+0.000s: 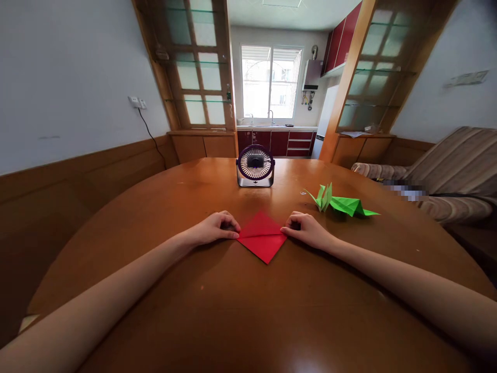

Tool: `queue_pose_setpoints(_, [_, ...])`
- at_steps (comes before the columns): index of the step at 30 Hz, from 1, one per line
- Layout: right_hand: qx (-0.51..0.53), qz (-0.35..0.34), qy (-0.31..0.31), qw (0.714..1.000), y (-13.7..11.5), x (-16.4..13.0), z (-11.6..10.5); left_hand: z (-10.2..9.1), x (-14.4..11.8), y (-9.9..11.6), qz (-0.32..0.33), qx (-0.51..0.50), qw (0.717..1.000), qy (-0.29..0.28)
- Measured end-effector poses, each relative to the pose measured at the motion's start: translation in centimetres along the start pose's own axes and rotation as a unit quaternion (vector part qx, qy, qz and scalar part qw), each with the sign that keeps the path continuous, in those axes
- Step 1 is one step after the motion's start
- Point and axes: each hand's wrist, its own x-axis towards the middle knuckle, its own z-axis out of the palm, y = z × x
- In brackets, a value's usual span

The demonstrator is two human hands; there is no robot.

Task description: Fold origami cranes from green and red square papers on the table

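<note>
The bare left forearm (128, 290) and right forearm (392, 274) slant inward from the left and right edges of the surface (217, 316), left hand (220, 227) and right hand (307, 230) facing each other, each thumb and forefinger pinched, wrists apparently almost straight.

Two hands (218, 227) (309, 230), one red paper (264, 244), one fan (255, 163), one table (233, 311), one window (271, 80), two glass-shelved cabinets (201, 62) (378, 59).
</note>
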Motion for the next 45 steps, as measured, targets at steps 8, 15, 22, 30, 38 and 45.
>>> queue_pose_setpoints(8, [0.013, 0.004, -0.001, 1.000, 0.1, 0.0, 0.0, 0.4, -0.1, 0.5, 0.058, -0.075, 0.995, -0.004])
queue_pose_setpoints(15, [0.009, -0.001, -0.003, 1.000, 0.2, 0.0, 0.0, 3.5, -0.6, 3.8, 0.142, 0.165, 0.975, 0.034])
queue_pose_setpoints(22, [0.015, -0.003, 0.001, 1.000, 0.0, 0.0, 0.0, 5.3, 0.1, 4.6, 0.148, 0.244, 0.956, -0.066])
queue_pose_setpoints(30, [-0.013, -0.019, 0.005, 1.000, -0.3, -0.2, -0.1, 5.4, 0.2, 4.2, 0.135, 0.227, 0.961, -0.080])
queue_pose_setpoints(38, [-0.086, -0.175, -0.002, 0.981, -0.8, -0.8, 0.2, 5.1, 0.2, 4.6, 0.140, 0.208, 0.964, -0.087])
queue_pose_setpoints(45, [-0.146, -0.243, -0.043, 0.958, -0.4, -0.8, -0.4, 4.8, 0.2, 4.9, 0.118, 0.189, 0.969, -0.104])
